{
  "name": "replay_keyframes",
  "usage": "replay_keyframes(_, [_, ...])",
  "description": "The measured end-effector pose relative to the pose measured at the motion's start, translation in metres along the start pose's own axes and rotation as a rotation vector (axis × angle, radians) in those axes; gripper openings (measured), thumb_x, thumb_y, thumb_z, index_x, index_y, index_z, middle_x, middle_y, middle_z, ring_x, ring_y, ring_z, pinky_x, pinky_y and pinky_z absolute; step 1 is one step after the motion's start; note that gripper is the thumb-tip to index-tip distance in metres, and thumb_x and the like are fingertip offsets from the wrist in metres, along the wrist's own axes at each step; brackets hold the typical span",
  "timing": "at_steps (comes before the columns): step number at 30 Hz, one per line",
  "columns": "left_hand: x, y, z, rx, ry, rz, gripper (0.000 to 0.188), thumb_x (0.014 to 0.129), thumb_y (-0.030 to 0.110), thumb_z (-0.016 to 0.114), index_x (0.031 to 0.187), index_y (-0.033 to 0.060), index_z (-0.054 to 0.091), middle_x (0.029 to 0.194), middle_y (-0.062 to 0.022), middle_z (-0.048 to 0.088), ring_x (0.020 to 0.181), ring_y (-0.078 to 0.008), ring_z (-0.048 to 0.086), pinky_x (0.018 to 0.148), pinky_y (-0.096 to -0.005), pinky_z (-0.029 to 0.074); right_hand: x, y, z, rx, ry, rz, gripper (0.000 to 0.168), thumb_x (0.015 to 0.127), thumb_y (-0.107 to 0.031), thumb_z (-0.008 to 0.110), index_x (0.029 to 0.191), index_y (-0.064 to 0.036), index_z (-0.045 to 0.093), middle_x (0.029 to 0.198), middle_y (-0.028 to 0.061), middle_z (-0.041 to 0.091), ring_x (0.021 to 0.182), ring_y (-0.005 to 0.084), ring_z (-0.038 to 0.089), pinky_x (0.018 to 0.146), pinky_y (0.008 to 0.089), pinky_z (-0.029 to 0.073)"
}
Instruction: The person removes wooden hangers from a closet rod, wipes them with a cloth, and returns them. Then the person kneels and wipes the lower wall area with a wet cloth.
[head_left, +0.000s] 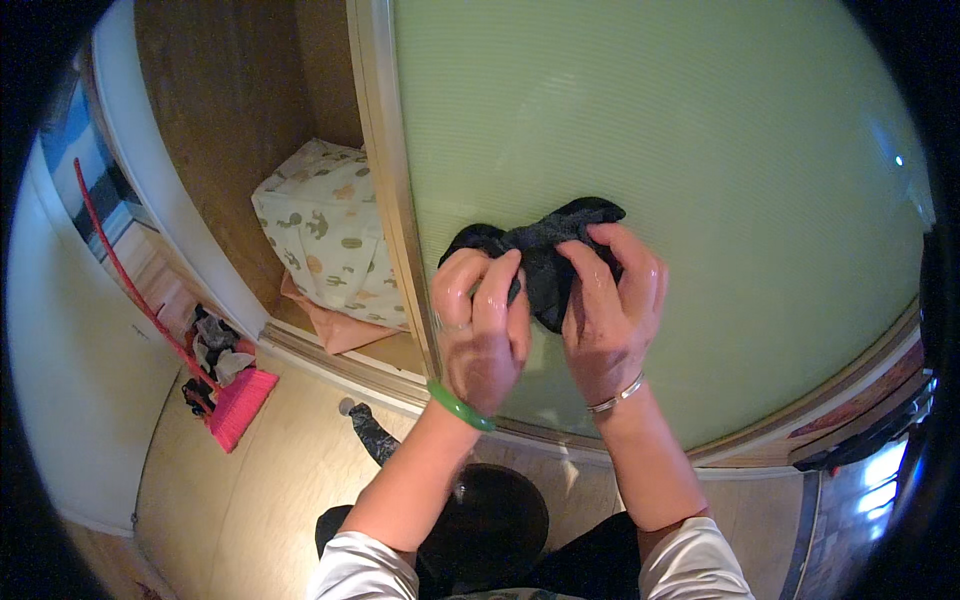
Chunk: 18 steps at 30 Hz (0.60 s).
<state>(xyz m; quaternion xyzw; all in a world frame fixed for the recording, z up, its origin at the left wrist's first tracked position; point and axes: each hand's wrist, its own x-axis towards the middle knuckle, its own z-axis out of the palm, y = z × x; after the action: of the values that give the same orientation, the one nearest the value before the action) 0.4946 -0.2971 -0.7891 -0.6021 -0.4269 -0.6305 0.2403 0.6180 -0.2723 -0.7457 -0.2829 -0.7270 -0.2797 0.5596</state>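
Both hands hold up a bunched black cloth (546, 238) before a pale green sliding panel. My left hand (484, 330), with a green bangle at its wrist, pinches the cloth's left part between thumb and fingers. On the right side, my right hand (615, 315) grips the cloth with bent fingers; a silver bracelet circles that wrist. The skin of both hands looks wet. What kind of garment or cloth it is, I cannot tell. Below my arms lies a dark round object (499, 525), partly hidden by my left forearm.
Left of the green panel (712, 187), an open cabinet holds a cactus-print fabric bag (330, 232) on a pink cloth (337, 326). A pink broom (244, 409) stands near a pile of cloths (217, 345). A dark patterned cloth (373, 433) lies on the floor near a small round disc (346, 406).
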Motion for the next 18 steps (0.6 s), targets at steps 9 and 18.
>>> replay_keyframes(9, [-0.026,0.043,-0.023,0.247,0.055,-0.022,0.03,0.081,0.008,0.058,0.11,0.0005,0.064,0.118,-0.0165,0.043,0.114,-0.0398,0.044,0.092,-0.045,0.042,-0.03,0.007,0.008,-0.051,0.0,-0.09,0.027,0.072,-0.004,0.061,0.098,-0.006,0.066,0.121,0.0114,0.058,0.104,0.0256,0.054,0.087,0.0342,0.042])
replay_keyframes(18, [-0.038,0.0,0.017,0.012,-0.151,-0.01,0.055,0.088,0.014,0.048,0.134,-0.0098,0.029,0.141,-0.034,0.021,0.125,-0.0509,0.03,0.104,-0.0551,0.027,-0.032,0.016,0.016,-0.004,0.103,-0.186,0.018,0.082,-0.019,0.057,0.098,-0.015,0.065,0.115,0.0053,0.061,0.107,0.0228,0.056,0.088,0.0355,0.042])
